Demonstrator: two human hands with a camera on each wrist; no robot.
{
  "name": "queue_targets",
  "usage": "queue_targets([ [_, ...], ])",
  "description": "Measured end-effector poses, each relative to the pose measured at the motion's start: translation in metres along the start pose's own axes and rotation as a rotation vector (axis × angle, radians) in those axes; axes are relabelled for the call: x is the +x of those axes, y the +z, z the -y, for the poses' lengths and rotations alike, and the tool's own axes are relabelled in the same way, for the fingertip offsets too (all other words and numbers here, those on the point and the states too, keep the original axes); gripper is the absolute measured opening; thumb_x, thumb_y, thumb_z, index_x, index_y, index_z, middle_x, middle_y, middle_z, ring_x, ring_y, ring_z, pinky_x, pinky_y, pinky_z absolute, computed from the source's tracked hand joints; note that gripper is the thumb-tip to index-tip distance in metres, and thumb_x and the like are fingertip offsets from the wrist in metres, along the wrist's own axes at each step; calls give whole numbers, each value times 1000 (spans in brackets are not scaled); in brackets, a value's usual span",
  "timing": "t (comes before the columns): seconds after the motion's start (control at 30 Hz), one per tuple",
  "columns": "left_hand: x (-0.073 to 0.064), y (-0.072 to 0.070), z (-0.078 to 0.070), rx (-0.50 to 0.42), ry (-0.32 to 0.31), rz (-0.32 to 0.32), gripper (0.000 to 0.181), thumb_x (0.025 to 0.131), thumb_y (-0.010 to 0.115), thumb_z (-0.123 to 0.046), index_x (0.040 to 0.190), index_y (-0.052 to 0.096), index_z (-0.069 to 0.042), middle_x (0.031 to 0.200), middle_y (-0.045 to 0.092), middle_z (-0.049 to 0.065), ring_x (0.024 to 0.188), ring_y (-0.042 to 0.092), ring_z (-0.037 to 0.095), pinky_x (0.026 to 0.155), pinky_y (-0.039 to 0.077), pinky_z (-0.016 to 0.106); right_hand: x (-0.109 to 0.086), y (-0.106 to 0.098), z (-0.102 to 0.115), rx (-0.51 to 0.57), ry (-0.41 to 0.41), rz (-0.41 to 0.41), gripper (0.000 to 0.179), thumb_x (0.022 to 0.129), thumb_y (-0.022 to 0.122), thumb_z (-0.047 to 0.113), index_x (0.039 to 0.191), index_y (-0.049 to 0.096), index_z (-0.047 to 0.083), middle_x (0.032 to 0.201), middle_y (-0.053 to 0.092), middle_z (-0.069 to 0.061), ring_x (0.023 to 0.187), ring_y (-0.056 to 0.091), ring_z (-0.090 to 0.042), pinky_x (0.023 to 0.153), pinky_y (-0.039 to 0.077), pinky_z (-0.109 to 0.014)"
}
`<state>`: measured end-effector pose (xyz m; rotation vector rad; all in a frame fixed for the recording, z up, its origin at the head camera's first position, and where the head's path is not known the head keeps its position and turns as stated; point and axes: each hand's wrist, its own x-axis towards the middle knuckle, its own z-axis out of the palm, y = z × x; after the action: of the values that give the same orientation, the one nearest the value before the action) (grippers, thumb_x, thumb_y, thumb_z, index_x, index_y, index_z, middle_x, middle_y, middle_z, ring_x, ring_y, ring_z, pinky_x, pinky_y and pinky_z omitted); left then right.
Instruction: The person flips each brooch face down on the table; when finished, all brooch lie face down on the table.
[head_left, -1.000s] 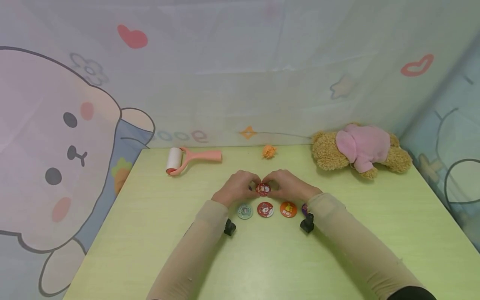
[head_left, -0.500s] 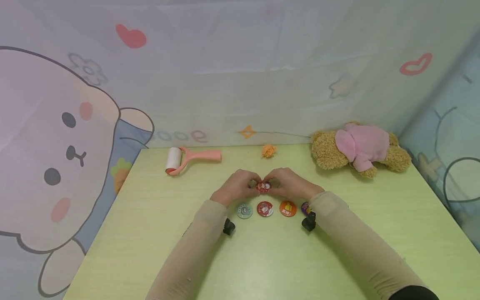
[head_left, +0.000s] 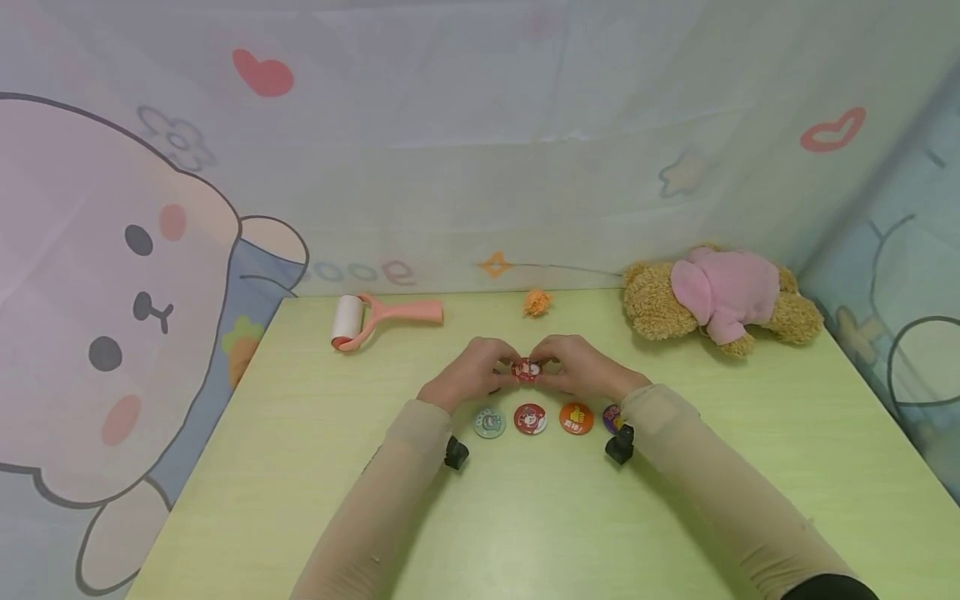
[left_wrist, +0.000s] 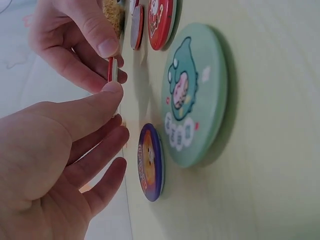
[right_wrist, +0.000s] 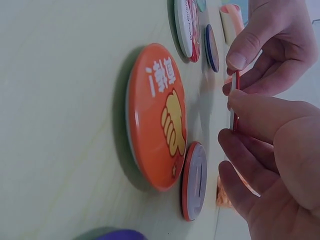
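Observation:
A red button badge (head_left: 527, 372) is held between both hands, a little above the table. In the head view, my left hand (head_left: 471, 371) pinches its left edge and my right hand (head_left: 581, 368) pinches its right edge. The left wrist view shows the held badge (left_wrist: 113, 70) edge-on between thumbs and fingers. Nearer me lie a green badge (head_left: 490, 422), a red-and-white badge (head_left: 530, 419), an orange thumbs-up badge (head_left: 577, 418) and a purple badge (head_left: 612, 418), partly covered by the right wrist. Under the left hand is a purple-rimmed badge (left_wrist: 150, 162); near the right, a face-down badge (right_wrist: 195, 181).
A pink-handled lint roller (head_left: 390, 315) lies at the back left of the table (head_left: 525, 533). A small orange object (head_left: 537, 303) sits at the back middle. At the back right is a teddy bear (head_left: 723, 298) in pink clothing. Printed cloth (head_left: 465, 125) hangs behind.
Both hands have shifted slightly away from me with the red badge, which looks more tilted than a second ago. The badges on the table have stayed in place.

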<state>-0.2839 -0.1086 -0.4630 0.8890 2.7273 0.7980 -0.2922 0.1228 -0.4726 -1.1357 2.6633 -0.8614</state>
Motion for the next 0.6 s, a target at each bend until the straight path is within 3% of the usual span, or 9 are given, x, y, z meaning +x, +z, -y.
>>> queue_targets([
  [0.33, 0, -1, 1, -14, 23, -7, 25, 95, 79, -9, 119, 76, -1, 116, 77, 11, 105, 74, 23, 92, 59, 34, -1, 0, 0, -11, -32, -34, 26, 97, 78, 14, 121, 76, 4, 123, 72, -10, 112, 68, -24, 94, 58, -42],
  [0.6, -1, -1, 1, -18, 21, -12, 25, 96, 78, -9, 119, 76, -2, 118, 76, 11, 107, 74, 23, 93, 59, 34, -2, -1, 1, 3, -48, -50, 26, 97, 77, 15, 121, 77, 4, 126, 71, -10, 115, 68, -27, 95, 58, -44],
])
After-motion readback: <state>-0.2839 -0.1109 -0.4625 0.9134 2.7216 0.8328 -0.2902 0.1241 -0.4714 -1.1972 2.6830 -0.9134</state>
